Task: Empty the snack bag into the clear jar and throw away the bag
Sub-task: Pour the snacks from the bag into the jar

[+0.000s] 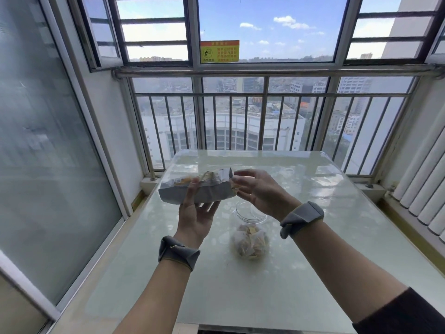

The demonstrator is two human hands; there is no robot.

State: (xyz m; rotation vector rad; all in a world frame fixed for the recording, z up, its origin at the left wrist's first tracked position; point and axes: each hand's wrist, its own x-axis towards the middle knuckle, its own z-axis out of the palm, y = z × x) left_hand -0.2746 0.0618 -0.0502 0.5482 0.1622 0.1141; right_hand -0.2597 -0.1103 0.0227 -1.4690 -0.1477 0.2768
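I hold a crumpled silver foil snack bag (197,189) sideways above the table, at ten o'clock from the clear plastic jar (250,233) of pale chips. My left hand (196,219) clamps its middle; my right hand's (258,189) spread fingers touch its torn end.

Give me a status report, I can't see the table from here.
Left hand holding snack bag above table; right hand open at its end. Clear jar below, lid off, partly filled. Nothing blocking.
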